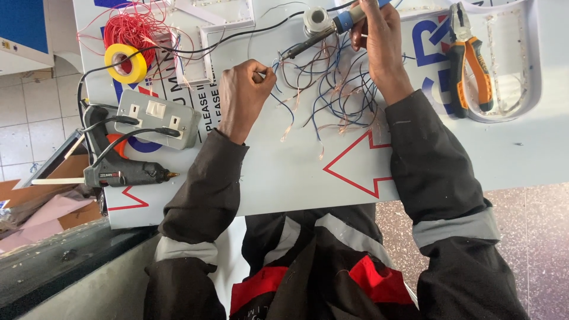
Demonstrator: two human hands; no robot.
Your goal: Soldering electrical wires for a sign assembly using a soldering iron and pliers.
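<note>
- Overhead, a person in dark work sleeves leans over a white sign panel printed with red arrows.
- The right hand is wrapped closed around the blue handle of a soldering iron. Its long axis slants down and to the left, with the dark tip ending near the left hand.
- The left hand is curled into a near fist, pinching the end of a thin wire between thumb and fingertips, just left of the iron's tip.
- Between the two hands sprawls a tangle of thin wires, blue and dark with bare copper ends, lying on the panel.
- The pinched wire end lies down and left of the iron's tip; the left hand is the nearer of the two to it.
- At the far right rest orange-handled pliers.
- On the left lie a black glue gun, a grey socket box, a yellow tape roll and red wire.
</note>
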